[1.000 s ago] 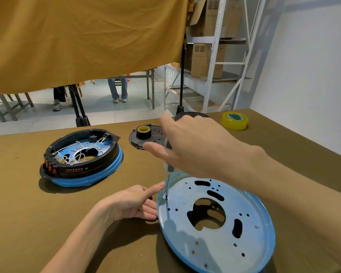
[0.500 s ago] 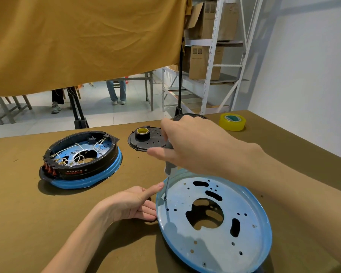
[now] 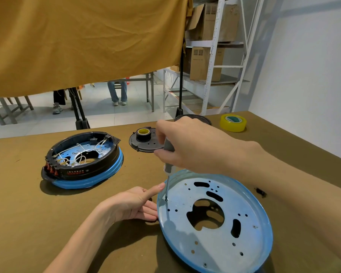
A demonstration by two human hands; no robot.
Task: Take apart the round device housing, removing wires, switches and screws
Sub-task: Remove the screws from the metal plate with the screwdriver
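The right hand (image 3: 193,146) grips a screwdriver (image 3: 168,154) on the stripped blue plate (image 3: 215,251), which the left hand (image 3: 134,203) steadies with straight fingers; the wired housing (image 3: 83,156) looks untouched.

A yellow tape roll (image 3: 233,122) sits on the brown worktop (image 3: 18,213); beyond it stands a white shelf rack (image 3: 211,56) holding cardboard boxes (image 3: 203,64).

We see the workbench through one wide-angle head camera, looking forward and down from close above the brown table (image 3: 24,223). Our left hand (image 3: 132,205) and right hand (image 3: 193,146) enter from the bottom and right edges, very near the lens. Beyond the table's far edge the view passes under a hanging mustard cloth (image 3: 83,42) to a tiled floor and shelving.
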